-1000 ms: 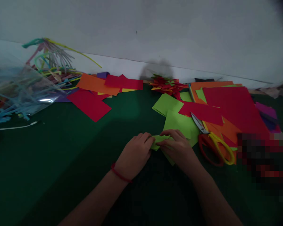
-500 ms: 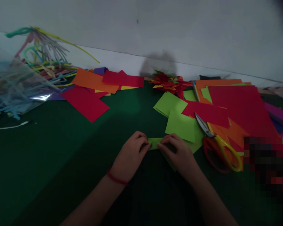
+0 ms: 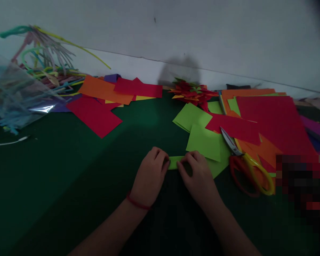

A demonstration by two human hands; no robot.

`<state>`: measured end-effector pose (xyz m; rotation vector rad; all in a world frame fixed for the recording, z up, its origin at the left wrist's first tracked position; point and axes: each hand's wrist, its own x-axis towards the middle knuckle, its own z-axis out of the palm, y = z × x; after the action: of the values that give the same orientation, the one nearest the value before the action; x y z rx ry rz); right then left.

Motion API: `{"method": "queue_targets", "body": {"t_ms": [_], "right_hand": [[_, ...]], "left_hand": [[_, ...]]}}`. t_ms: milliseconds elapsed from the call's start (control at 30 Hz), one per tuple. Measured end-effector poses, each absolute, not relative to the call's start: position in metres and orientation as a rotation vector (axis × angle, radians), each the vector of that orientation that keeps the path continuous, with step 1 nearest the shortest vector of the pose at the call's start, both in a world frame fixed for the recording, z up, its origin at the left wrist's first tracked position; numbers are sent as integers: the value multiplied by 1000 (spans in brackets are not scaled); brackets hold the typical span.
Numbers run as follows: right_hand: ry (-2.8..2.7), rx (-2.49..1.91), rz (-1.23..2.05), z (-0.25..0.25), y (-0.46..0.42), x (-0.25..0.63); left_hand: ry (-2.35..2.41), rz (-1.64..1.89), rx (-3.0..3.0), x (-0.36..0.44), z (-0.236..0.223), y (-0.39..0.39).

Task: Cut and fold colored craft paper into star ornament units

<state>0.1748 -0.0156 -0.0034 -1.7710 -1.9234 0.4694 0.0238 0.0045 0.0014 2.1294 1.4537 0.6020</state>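
Note:
A narrow folded strip of green paper (image 3: 174,163) lies between my two hands, low over the dark green tabletop (image 3: 138,129). My left hand (image 3: 152,174) pinches its left end, a red band around the wrist. At the other end, the thumb and fingers of my right hand (image 3: 197,174) close on the strip. Just beyond my right hand lie loose green paper squares (image 3: 204,141), overlapping each other. Scissors (image 3: 236,151) with one red and one yellow handle rest to the right on coloured paper. My fingers hide both ends of the strip.
Pipe cleaners (image 3: 52,57) and a clear plastic bag (image 3: 13,92) fill the far left. Red and orange papers (image 3: 96,117) lie near the wall. A spiky red-and-orange paper piece (image 3: 192,93) sits at the back. Red sheets (image 3: 274,121) are stacked at right.
Both hands still pinch the green strip. My right hand has shifted slightly left, and the green flap that showed beneath it is out of sight. The view has moved a little.

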Motion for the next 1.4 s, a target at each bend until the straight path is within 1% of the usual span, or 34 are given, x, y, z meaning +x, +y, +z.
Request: {"method": "queue_targets", "body": {"t_ms": [267,533,800,1033,1400], "right_hand": [[-1924,-1781,391,-3,-17,171],[-1911,-1812,382,-4,-14,170],[-1944,-1814,357,-6,-16,171],[-1964,-1800,316,-9,-15,172],[-1977,-1806,307,-3,-17,169]], "left_hand": [[1451,611,2172,24,1,4],[1472,560,2182,25,-1,7],[1393,523,2233,24,0,9],[1437,509,2258,26,2,8],[1420,346,2376,28,9,8]]}}
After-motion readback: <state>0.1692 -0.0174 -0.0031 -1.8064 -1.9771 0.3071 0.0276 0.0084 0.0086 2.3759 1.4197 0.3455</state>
